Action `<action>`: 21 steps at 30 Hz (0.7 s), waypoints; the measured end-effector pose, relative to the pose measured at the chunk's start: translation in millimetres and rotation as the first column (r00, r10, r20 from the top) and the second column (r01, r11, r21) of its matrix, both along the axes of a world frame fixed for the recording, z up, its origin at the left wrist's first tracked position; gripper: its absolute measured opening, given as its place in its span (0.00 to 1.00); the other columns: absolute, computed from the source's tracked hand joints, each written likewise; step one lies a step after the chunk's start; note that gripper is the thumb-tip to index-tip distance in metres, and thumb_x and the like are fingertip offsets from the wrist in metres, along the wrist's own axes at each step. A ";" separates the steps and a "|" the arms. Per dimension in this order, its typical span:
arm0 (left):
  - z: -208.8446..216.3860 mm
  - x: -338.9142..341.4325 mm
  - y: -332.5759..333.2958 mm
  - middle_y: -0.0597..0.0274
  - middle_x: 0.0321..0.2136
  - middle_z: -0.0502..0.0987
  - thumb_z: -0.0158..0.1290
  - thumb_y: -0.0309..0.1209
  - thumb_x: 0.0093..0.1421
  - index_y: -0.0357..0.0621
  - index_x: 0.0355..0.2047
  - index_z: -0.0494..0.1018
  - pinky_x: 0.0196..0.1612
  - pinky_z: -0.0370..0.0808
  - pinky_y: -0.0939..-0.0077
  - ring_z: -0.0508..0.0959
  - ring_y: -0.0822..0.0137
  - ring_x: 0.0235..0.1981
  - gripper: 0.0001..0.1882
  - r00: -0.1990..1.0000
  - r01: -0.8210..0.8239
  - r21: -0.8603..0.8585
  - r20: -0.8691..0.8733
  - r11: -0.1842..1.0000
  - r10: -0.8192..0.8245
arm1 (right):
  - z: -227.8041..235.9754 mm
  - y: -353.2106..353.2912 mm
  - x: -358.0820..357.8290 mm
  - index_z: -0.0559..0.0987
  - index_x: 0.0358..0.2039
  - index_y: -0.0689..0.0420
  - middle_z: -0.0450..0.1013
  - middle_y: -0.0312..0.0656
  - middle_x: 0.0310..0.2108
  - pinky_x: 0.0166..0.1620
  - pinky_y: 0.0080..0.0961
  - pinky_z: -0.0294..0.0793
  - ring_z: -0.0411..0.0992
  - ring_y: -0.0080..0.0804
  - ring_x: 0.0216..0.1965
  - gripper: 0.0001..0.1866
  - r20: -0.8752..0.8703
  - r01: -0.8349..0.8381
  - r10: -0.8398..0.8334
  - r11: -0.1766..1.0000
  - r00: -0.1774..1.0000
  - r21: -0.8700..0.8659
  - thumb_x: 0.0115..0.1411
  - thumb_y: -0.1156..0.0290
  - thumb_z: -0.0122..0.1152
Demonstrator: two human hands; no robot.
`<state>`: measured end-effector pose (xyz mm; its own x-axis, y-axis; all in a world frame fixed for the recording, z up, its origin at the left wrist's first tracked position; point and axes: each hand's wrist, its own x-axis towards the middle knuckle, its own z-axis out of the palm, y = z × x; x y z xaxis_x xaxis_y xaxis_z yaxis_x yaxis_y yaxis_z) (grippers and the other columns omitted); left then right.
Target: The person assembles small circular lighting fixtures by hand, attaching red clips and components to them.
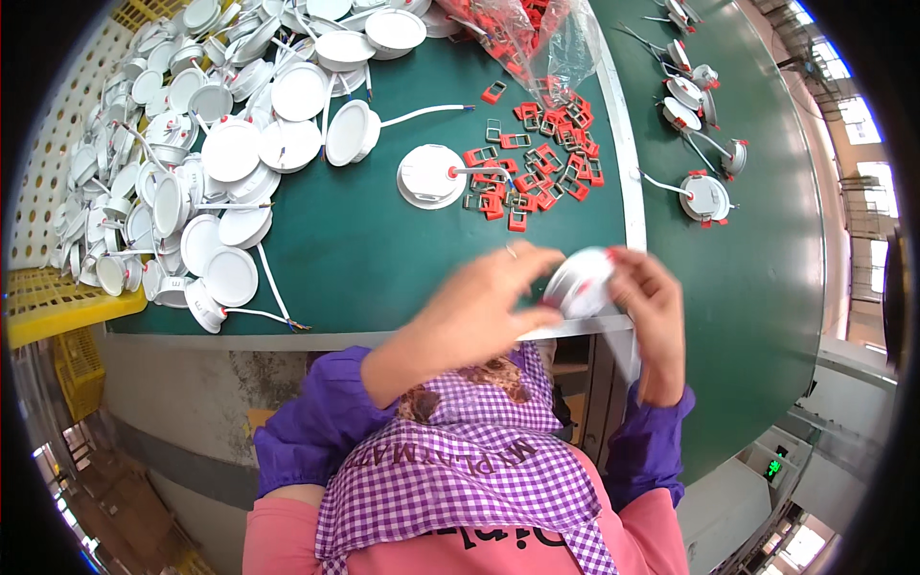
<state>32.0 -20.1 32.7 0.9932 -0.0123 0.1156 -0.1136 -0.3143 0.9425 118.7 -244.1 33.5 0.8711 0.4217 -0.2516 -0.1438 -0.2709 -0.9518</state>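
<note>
Spanning the gap between both hands, a white round lamp [582,278] sits at the centre right of the frame, over the table's near edge. The left hand [479,292] has thumb and fingers at its left side; the right hand [652,292] pinches its right rim, so both are equally near. Its disc is tilted; blur hides its exact axis. The loose red clips [551,163] lie above the hands, just right of another lamp [428,177] lying flat. A clear bag [570,43] at the upper middle holds more red clips. Against a yellow crate [62,321] at the left, white lamps [230,150] lie heaped, spilling onto the green table [345,259].
</note>
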 end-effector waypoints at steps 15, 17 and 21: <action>-32.6 38.2 80.1 0.48 0.50 0.67 0.59 0.28 0.49 0.40 0.54 0.68 0.53 0.65 0.57 0.65 0.49 0.53 0.29 0.950 -0.311 0.606 0.167 0.732 0.265 | -17.4 69.8 19.1 0.79 0.35 0.58 0.75 0.38 0.33 0.33 0.22 0.72 0.73 0.28 0.29 0.05 0.647 0.090 0.015 0.988 0.762 -0.129 0.57 0.77 0.60; -35.6 32.5 79.8 0.48 0.49 0.66 0.60 0.28 0.48 0.41 0.54 0.68 0.53 0.65 0.58 0.64 0.49 0.53 0.30 0.932 -0.359 0.586 0.192 0.726 0.306 | -22.8 98.2 22.1 0.79 0.34 0.58 0.74 0.41 0.33 0.34 0.27 0.72 0.73 0.36 0.32 0.06 0.724 -0.003 0.212 0.960 0.657 -0.279 0.55 0.75 0.62; -20.0 21.1 68.2 0.48 0.49 0.66 0.62 0.29 0.48 0.42 0.53 0.69 0.54 0.65 0.64 0.66 0.53 0.52 0.30 0.855 -0.518 0.345 0.227 0.783 0.466 | -23.8 120.4 26.1 0.77 0.33 0.59 0.69 0.44 0.29 0.36 0.36 0.71 0.71 0.45 0.33 0.07 0.730 0.041 0.389 0.868 0.563 -0.494 0.51 0.76 0.63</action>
